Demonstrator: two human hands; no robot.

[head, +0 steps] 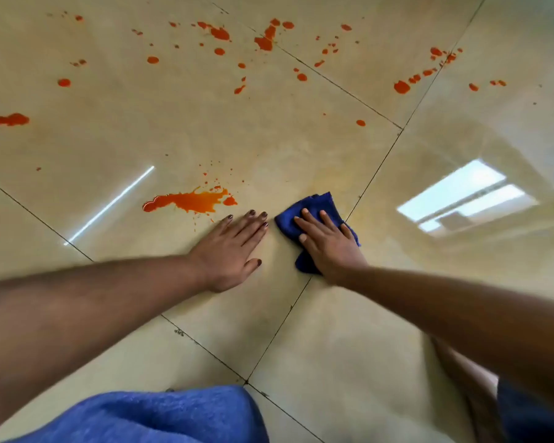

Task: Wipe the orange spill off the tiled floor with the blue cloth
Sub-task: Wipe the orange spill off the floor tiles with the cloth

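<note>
My right hand (328,241) presses flat on a crumpled dark blue cloth (314,207) on the beige tiled floor (301,330). The cloth shows beyond my fingertips and under my palm. My left hand (234,247) rests flat on the bare tile just left of it, fingers together, holding nothing. An orange puddle (191,201) lies a short way ahead of my left fingertips. Many smaller orange drops and blotches (219,33) are scattered across the tiles farther ahead, from a streak at the far left (8,119) to a cluster at the upper right (402,87).
Dark grout lines cross the glossy floor. A faint yellowish smear (493,148) spreads on the tile to the right, around a bright window reflection (467,196). A light blue fabric (160,417) lies at the bottom edge near my body.
</note>
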